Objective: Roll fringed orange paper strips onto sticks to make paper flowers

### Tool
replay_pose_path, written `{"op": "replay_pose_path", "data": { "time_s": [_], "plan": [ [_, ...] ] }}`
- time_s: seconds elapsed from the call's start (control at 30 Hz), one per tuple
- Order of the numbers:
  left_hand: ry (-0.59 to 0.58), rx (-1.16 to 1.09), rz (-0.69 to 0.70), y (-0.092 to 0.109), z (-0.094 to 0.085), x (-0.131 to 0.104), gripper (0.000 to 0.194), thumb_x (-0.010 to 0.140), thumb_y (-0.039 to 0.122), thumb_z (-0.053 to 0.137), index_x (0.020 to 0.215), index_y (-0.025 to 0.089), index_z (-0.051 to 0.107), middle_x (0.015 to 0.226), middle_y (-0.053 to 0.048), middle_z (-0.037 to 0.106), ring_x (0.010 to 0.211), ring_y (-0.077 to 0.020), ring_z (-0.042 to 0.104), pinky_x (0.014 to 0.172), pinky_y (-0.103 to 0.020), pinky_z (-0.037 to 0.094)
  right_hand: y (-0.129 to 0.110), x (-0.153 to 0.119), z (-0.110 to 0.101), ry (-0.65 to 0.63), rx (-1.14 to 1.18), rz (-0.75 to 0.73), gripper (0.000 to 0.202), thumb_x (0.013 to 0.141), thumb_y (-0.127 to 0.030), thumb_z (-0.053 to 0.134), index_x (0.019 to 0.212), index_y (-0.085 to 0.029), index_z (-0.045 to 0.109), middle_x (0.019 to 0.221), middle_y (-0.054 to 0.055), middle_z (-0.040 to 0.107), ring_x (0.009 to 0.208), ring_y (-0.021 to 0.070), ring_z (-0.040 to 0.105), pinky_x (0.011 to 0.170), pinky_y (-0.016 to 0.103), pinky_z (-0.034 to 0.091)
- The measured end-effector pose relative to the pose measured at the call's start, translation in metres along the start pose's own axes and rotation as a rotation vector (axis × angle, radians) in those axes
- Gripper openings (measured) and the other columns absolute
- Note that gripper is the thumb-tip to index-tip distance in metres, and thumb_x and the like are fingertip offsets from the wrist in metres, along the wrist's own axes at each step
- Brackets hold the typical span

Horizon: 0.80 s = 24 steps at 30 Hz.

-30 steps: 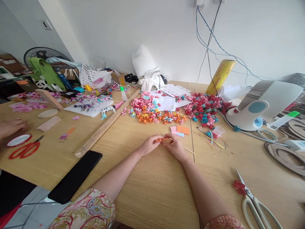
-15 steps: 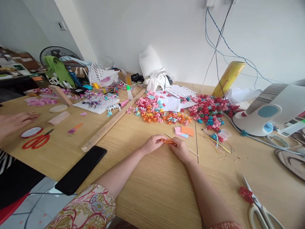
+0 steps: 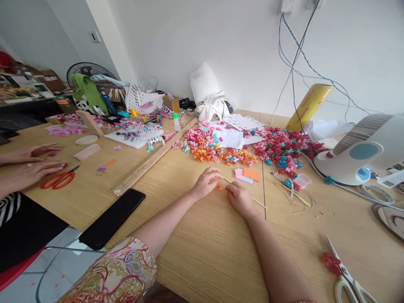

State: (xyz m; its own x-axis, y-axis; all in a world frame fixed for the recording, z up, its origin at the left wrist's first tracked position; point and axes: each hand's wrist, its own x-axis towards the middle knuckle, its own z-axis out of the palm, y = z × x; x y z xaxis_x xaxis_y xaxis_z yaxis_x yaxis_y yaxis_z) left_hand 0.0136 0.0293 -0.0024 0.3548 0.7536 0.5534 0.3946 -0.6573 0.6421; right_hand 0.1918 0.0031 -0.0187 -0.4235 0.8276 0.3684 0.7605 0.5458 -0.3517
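Note:
A small orange paper piece lies between my hands at the middle of the table. My left hand is just left of it, thumb and fingers apart, with nothing visible in them. The fingers of my right hand are curled together to its right; a trace of orange-red shows at the fingertips, too small to make out. A thin wooden stick lies beside my right hand, and part of another shows behind the fingertips. Orange and pink paper squares lie farther back.
Paper flowers are heaped at the back. A wooden bar and a black phone lie left, scissors right. Another person's hands rest near red-handled scissors at the far left.
My left hand has let go of the orange paper and its fingers have parted. The view has shifted left. The other person's second hand has come into view.

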Motion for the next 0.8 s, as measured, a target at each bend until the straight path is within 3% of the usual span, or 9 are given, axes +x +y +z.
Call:
{"op": "replay_pose_path", "data": {
  "time_s": [0.1, 0.23, 0.37, 0.47, 0.53, 0.63, 0.8],
  "plan": [
    [0.094, 0.105, -0.004, 0.010, -0.002, 0.005, 0.019, 0.076, 0.008, 0.044, 0.085, 0.017, 0.058, 0.086, -0.004, 0.053, 0.083, -0.0136, 0.051, 0.078, -0.025, 0.042, -0.009, -0.001, -0.001, -0.019, -0.168, 0.020, 0.022, 0.082, -0.016, 0.038, 0.089, -0.020, 0.058, 0.086, 0.005, 0.055, 0.076, 0.0137, 0.050, 0.065, 0.022, 0.036],
    [-0.004, 0.178, -0.009, 0.012, -0.001, 0.005, 0.015, 0.077, 0.012, 0.044, 0.087, 0.016, 0.055, 0.073, 0.000, 0.053, 0.066, -0.0106, 0.049, 0.063, -0.020, 0.041, -0.018, -0.004, -0.015, -0.101, -0.170, -0.078, 0.018, 0.080, -0.023, 0.044, 0.091, -0.021, 0.057, 0.089, 0.006, 0.054, 0.084, 0.0162, 0.048, 0.075, 0.026, 0.035],
    [-0.068, 0.229, -0.034, 0.002, -0.007, -0.004, 0.018, 0.075, 0.008, 0.044, 0.089, 0.016, 0.053, 0.074, 0.000, 0.054, 0.065, -0.0101, 0.050, 0.062, -0.020, 0.040, -0.009, -0.006, -0.037, -0.119, -0.016, -0.146, 0.026, 0.079, -0.034, 0.047, 0.098, -0.019, 0.055, 0.095, 0.006, 0.053, 0.085, 0.0168, 0.049, 0.077, 0.028, 0.036],
    [-0.121, 0.263, -0.054, 0.000, -0.010, -0.015, 0.012, 0.076, 0.010, 0.046, 0.084, 0.016, 0.053, 0.073, 0.001, 0.054, 0.064, -0.0094, 0.050, 0.062, -0.019, 0.039, 0.006, -0.004, -0.044, -0.066, -0.069, 0.120, 0.025, 0.084, -0.033, 0.038, 0.087, -0.017, 0.057, 0.089, 0.006, 0.055, 0.076, 0.0147, 0.052, 0.067, 0.025, 0.037],
    [-0.183, 0.303, -0.050, 0.003, -0.009, -0.022, 0.007, 0.077, 0.013, 0.047, 0.076, 0.016, 0.053, 0.069, 0.001, 0.053, 0.063, -0.0096, 0.049, 0.061, -0.019, 0.038, 0.014, -0.002, -0.043, -0.122, -0.159, 0.254, 0.020, 0.082, -0.030, 0.042, 0.087, -0.018, 0.057, 0.093, 0.006, 0.055, 0.076, 0.0146, 0.052, 0.061, 0.024, 0.035],
    [-0.271, 0.358, -0.032, 0.008, -0.006, -0.030, 0.006, 0.077, 0.015, 0.050, 0.073, 0.016, 0.055, 0.073, 0.000, 0.055, 0.068, -0.0104, 0.051, 0.064, -0.020, 0.039, 0.020, 0.002, -0.038, -0.227, -0.271, 0.322, 0.019, 0.079, -0.029, 0.047, 0.092, -0.019, 0.056, 0.097, 0.007, 0.054, 0.082, 0.0171, 0.053, 0.060, 0.024, 0.034],
    [-0.306, 0.411, -0.013, 0.006, -0.004, -0.027, 0.007, 0.077, 0.014, 0.051, 0.079, 0.017, 0.057, 0.080, -0.002, 0.057, 0.074, -0.0119, 0.054, 0.068, -0.021, 0.041, 0.021, 0.009, -0.033, -0.346, -0.416, 0.382, 0.019, 0.080, -0.023, 0.042, 0.090, -0.016, 0.056, 0.093, 0.009, 0.056, 0.081, 0.0189, 0.055, 0.059, 0.025, 0.034]
  ]
}}
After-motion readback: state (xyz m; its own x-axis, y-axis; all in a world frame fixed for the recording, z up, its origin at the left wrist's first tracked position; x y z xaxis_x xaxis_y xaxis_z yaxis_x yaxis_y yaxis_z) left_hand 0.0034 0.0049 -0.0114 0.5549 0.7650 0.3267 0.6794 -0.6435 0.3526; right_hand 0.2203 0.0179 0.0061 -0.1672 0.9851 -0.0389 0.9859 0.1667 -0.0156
